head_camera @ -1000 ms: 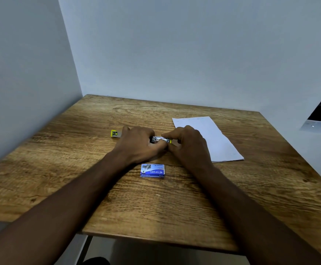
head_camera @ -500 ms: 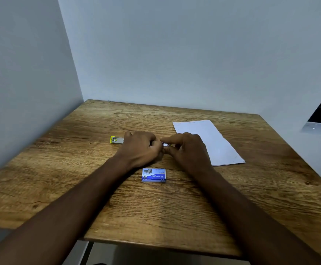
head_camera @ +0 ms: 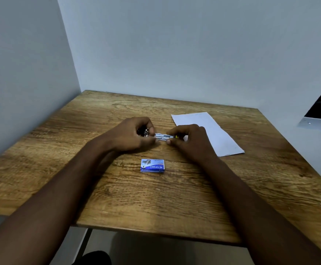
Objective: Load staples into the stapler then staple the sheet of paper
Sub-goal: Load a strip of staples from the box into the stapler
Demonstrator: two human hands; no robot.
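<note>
A small silver stapler with yellow trim lies across the middle of the wooden table, held from both ends. My left hand grips its left end, where metal parts show between the fingers. My right hand pinches its right end, by the yellow tip. A blue box of staples lies flat on the table just in front of my hands. The white sheet of paper lies to the right, partly behind my right hand.
Grey walls close off the table at the left and the back. The table's right and near edges are open. A dark opening with a pale ledge shows at the far right.
The yellow-ended piece that stuck out left of my left hand is no longer visible there. More of the silver stapler body now shows between my hands, which have spread slightly apart.
</note>
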